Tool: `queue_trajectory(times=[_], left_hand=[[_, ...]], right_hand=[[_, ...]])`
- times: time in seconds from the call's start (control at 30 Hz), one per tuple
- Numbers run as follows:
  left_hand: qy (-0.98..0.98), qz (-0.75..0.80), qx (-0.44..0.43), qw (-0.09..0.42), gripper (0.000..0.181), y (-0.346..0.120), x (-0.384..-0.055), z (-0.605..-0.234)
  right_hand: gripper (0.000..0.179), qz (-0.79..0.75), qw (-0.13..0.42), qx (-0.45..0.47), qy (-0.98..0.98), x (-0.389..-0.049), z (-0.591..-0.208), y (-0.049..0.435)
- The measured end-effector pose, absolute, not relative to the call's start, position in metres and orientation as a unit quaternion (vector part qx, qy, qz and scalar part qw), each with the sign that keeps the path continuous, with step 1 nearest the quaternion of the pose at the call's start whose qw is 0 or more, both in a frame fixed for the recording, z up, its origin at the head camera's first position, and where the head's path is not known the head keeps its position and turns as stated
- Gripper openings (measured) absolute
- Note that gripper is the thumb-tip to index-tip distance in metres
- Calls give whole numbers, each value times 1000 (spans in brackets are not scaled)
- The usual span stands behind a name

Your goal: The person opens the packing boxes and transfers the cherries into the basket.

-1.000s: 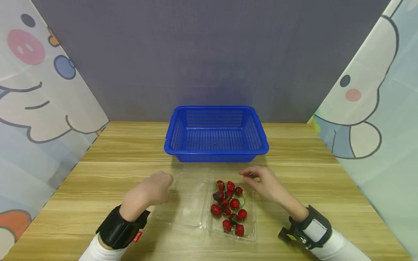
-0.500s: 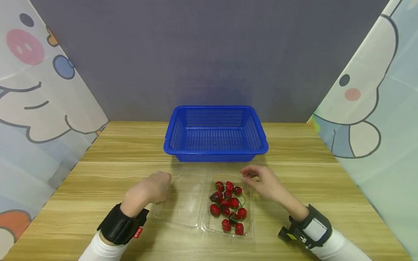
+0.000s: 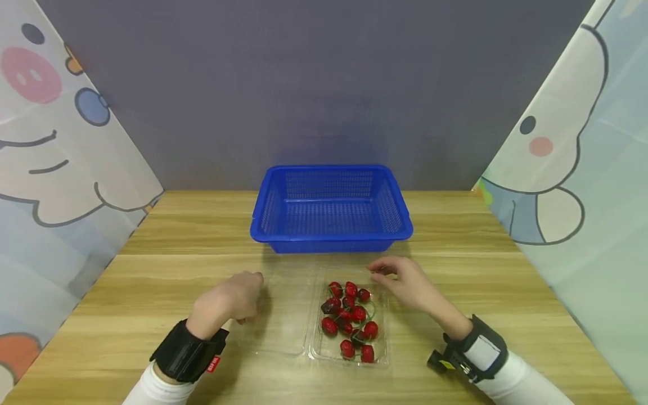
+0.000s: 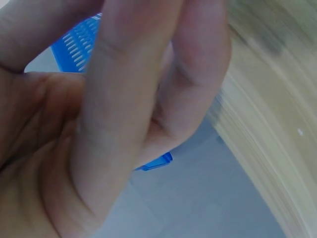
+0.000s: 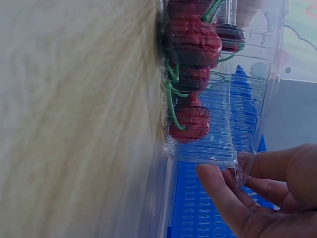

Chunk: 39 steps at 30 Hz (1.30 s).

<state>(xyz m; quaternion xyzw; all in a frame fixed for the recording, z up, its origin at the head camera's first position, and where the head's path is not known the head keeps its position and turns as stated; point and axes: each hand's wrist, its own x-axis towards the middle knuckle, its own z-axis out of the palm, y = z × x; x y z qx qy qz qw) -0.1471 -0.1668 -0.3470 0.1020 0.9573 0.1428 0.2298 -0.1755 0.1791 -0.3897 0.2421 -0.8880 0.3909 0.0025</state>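
A clear plastic box (image 3: 326, 346) lies unfolded on the table in the head view, its lid (image 3: 286, 318) flat to the left. Several red and dark red cherries (image 3: 329, 326) with green stems sit in the right half. My right hand (image 3: 407, 284) pinches the box's far right corner; in the right wrist view, thumb and fingers (image 5: 215, 183) meet at its rim. My left hand (image 3: 233, 298) is at the lid's left edge with curled fingers, the fingertips hidden from the head camera. The left wrist view shows bent fingers (image 4: 124, 99) filling the frame.
A blue plastic basket (image 3: 331, 237) with slotted walls stands just behind the box. Past it rises a grey back panel (image 3: 319, 84). Printed cartoon sheets (image 3: 552, 214) flank the wooden table (image 3: 455, 236) on both sides.
The box and lid have shifted slightly left, and the lid's left side lies flatter. My hands have hardly moved. The whole head view has drifted a little left.
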Motion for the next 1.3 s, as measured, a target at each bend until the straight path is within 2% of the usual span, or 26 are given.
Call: queue_trajectory(times=[0.23, 0.5, 0.7, 0.87, 1.13, 1.23, 1.3], left_hand=[[956, 157, 92, 232, 32, -167, -147, -351], [962, 121, 98, 225, 23, -166, -148, -345], [969, 97, 101, 206, 27, -166, -148, -344], [977, 61, 111, 170, 35, -166, -149, -343], [980, 57, 117, 151, 41, -162, -149, -337], [978, 64, 140, 143, 39, -160, -147, -335], [977, 69, 149, 139, 35, -159, -145, -333]], right_hand=[[17, 393, 18, 254, -883, -177, -393, 179], [18, 381, 36, 257, -887, -181, -392, 177], [17, 385, 36, 259, -885, -182, -392, 176], [17, 390, 37, 258, -883, -183, -392, 175], [24, 406, 1, 253, -878, -184, -389, 174], [27, 408, 2, 261, -875, -182, -387, 174], [27, 397, 21, 268, -877, -181, -385, 174]])
